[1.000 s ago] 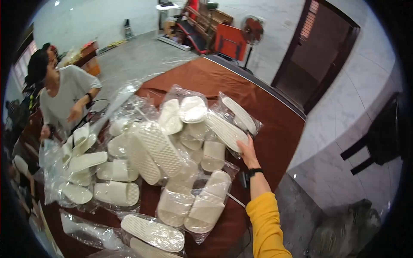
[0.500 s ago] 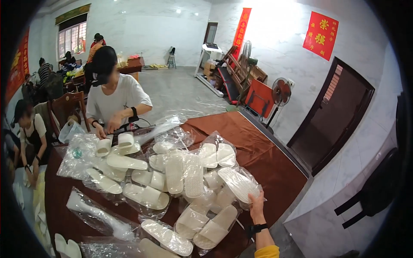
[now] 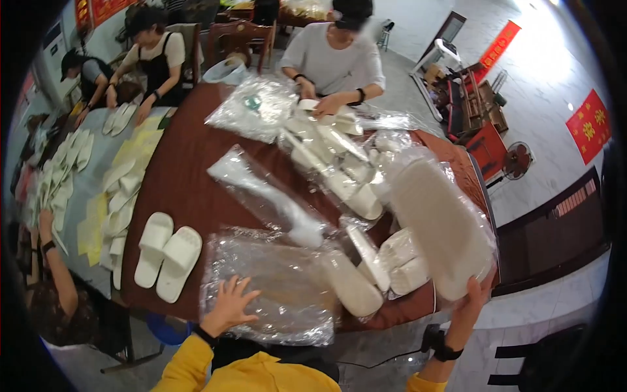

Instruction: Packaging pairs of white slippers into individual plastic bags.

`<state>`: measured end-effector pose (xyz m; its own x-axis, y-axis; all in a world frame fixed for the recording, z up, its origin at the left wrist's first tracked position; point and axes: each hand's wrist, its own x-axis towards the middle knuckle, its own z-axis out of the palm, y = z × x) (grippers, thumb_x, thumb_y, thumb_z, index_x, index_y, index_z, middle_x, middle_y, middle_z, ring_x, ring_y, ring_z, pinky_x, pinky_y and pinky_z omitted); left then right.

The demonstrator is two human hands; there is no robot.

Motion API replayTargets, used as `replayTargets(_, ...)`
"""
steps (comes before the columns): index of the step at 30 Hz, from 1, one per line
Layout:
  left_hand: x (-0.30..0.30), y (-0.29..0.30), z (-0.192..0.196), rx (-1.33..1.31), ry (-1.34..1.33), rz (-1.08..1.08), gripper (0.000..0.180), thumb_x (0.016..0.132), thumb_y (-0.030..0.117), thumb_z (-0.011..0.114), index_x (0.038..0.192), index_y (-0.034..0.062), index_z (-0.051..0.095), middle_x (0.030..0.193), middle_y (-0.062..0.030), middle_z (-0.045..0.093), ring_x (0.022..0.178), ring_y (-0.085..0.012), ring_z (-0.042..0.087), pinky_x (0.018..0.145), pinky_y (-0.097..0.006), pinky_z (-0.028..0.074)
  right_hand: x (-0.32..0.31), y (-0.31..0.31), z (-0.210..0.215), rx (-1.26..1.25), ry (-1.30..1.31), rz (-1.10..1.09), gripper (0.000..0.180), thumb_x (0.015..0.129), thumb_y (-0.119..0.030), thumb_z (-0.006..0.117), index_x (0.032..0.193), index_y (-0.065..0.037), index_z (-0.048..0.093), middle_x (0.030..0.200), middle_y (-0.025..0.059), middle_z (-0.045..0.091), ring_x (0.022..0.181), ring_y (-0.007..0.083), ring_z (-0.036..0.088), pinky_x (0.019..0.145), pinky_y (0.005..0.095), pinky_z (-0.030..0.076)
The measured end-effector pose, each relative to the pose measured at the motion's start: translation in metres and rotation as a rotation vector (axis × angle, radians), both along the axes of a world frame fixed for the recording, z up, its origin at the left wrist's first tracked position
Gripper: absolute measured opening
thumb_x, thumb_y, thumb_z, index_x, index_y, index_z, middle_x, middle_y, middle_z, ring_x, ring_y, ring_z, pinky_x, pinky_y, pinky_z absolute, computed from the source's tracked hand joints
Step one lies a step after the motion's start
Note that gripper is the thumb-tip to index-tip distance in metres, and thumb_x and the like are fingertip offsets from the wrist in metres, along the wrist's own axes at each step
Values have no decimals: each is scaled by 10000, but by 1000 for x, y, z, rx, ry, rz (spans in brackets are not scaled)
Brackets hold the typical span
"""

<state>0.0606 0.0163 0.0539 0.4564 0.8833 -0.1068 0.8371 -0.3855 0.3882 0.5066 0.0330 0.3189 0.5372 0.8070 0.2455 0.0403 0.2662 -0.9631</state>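
Observation:
My left hand (image 3: pixel 228 306), fingers spread, lies over the near left corner of a stack of flat clear plastic bags (image 3: pixel 274 294) at the table's front edge. On the right, my right hand (image 3: pixel 465 306) grips the lower end of a white slipper in a clear bag (image 3: pixel 436 222), sole showing and blurred by motion. More bagged white slippers (image 3: pixel 346 186) are heaped beyond and beside it. An unwrapped pair of white slippers (image 3: pixel 168 255) rests to the left of the bags. Between them and the heap lies a long clear bag with white filling (image 3: pixel 268 196).
Across the brown-covered table (image 3: pixel 189 150), a person in a white shirt (image 3: pixel 336 65) handles slippers beside a bundle of clear bags (image 3: pixel 255 108). Co-workers sit at a grey table (image 3: pixel 98 144) on the left, with many slippers on it. A cable (image 3: pixel 385 362) trails from my right wrist.
The view has swung left and down. My left hand has come into view over the plastic bags. My right hand keeps hold of the bagged slipper, which now appears raised closer to me.

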Motion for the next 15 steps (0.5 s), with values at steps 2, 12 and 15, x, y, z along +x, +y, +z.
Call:
replayTargets(2, -8, -6, -6, 58, -48, -70, 751, 757, 606, 691, 1381, 219, 532, 1538, -131, 335, 1409, -424, 237, 1108, -661, 148, -49, -27, -27, -80, -167, 74, 679, 844, -65, 598, 1469, -12, 338, 1361, 110, 480, 1219, 216, 495, 1032, 356, 410)
replayTargets(12, -59, -85, -211, -878, -1247, 240, 667, 911, 478, 588, 1452, 117, 441, 1496, -115, 440, 1374, -331, 368, 1184, -444, 212, -162, -64, -273, -707, 19, 665, 581, 884, -100, 699, 1411, -23, 466, 1266, 58, 567, 1122, 156, 549, 958, 268, 438)
replayTargets(15, -50, -48, -126, -302, -569, -43, 638, 913, 452, 584, 1432, 101, 462, 1481, -145, 450, 1360, -337, 385, 1186, -488, 176, -143, -66, -269, -741, 9, 597, 605, 893, -83, 681, 1443, -44, 435, 1285, 48, 560, 1119, 157, 549, 953, 275, 435)
